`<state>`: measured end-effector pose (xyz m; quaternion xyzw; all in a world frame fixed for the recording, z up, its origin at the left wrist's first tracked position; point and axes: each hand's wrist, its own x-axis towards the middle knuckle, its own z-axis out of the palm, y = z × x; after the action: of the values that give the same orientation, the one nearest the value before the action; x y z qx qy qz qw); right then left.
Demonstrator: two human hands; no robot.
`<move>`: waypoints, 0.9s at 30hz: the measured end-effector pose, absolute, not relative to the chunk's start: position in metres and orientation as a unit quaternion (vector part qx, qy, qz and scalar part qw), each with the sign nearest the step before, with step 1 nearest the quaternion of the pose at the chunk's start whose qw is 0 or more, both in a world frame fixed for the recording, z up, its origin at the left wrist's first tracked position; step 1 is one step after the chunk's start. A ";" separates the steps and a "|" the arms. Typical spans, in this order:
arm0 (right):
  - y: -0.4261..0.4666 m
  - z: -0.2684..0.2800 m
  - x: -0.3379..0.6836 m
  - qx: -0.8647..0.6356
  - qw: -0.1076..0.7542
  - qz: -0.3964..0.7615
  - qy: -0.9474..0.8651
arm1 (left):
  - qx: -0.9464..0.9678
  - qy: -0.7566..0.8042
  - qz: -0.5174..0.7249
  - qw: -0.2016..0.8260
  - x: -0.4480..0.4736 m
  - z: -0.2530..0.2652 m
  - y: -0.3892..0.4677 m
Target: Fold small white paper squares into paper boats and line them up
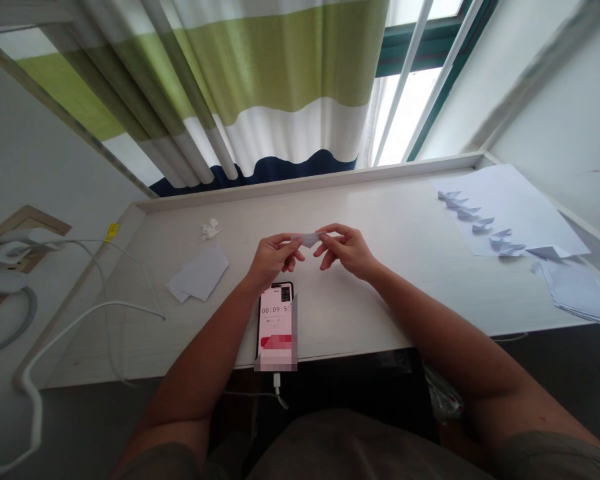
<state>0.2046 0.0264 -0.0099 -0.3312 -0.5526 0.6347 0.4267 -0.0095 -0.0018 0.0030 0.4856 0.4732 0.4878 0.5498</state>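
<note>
Between my two hands, over the middle of the white desk (380,293), is a small folded piece of white paper (309,239). My left hand (276,257) pinches its left end between thumb and fingers. At the other end, the thumb and index finger of my right hand (346,250) grip it, with the lower fingers curled loosely. The paper has a pointed lower edge; its finer folds are too small to make out. Just below my left hand lies a phone (275,323) with a running timer on its screen.
Several folded paper shapes (483,225) stand in a row on large white sheets (525,207) at the right. A paper stack (580,290) lies nearer. Loose paper pieces (203,273) and a crumpled scrap (211,229) lie left. White cables (95,307) run from wall plugs (17,250).
</note>
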 end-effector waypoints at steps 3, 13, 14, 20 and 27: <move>0.027 -0.011 0.204 -0.313 0.428 0.647 -0.547 | 0.485 0.455 0.503 0.551 -0.006 0.004 -0.004; 0.028 -0.022 0.191 -0.330 0.521 0.572 -0.541 | 0.499 0.449 0.563 0.482 0.005 -0.003 0.000; 0.028 -0.022 0.190 -0.336 0.524 0.567 -0.539 | 0.499 0.452 0.564 0.478 0.006 -0.004 0.000; 0.026 -0.022 0.189 -0.347 0.533 0.561 -0.529 | 0.505 0.468 0.553 0.470 0.005 -0.002 -0.003; 0.026 -0.022 0.191 -0.337 0.527 0.572 -0.531 | 0.496 0.466 0.543 0.492 0.004 0.001 -0.006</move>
<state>0.1913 0.0258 -0.0216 -0.3365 -0.5306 0.5719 0.5273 0.0044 -0.0057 0.0014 0.4956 0.4661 0.5430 0.4922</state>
